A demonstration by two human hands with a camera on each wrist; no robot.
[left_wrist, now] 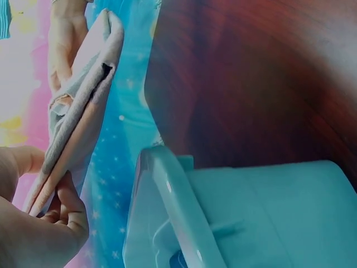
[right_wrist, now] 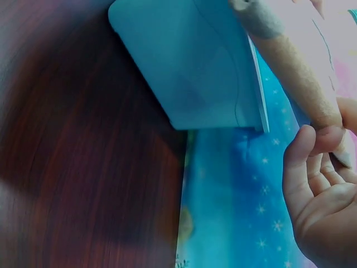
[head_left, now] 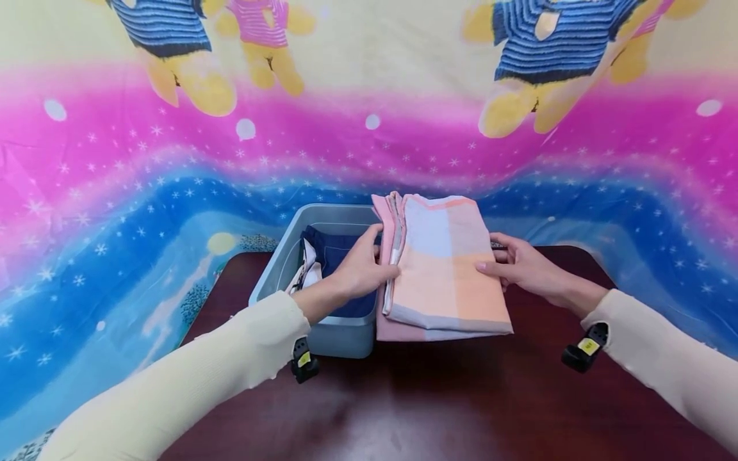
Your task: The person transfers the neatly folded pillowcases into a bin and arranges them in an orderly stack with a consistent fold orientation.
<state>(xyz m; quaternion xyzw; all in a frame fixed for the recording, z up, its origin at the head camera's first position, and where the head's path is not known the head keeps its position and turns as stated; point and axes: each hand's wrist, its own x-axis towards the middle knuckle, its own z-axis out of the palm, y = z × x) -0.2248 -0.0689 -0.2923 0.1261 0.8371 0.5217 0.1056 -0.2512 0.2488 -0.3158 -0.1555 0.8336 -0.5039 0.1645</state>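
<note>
Between my two hands hangs a folded checked cloth (head_left: 444,269) in peach, pink, white and grey, held above the table next to the bin's right side. My left hand (head_left: 352,272) pinches its left edge, thumb in front and fingers behind, as the left wrist view also shows on the folded cloth edge (left_wrist: 83,111). At the opposite edge my right hand (head_left: 527,266) grips the cloth between thumb and fingers. A grey-blue plastic bin (head_left: 340,339) stands under my left forearm. Inside it lie a navy cloth (head_left: 340,250) and a bunched white and dark cloth (head_left: 311,269).
The dark reddish wooden table (head_left: 461,403) spreads out in front and to the right. Behind it hangs a printed curtain (head_left: 369,147) with bears and snowflakes, reaching down around the table's back edge. A black wrist camera (head_left: 585,349) is strapped at my right cuff.
</note>
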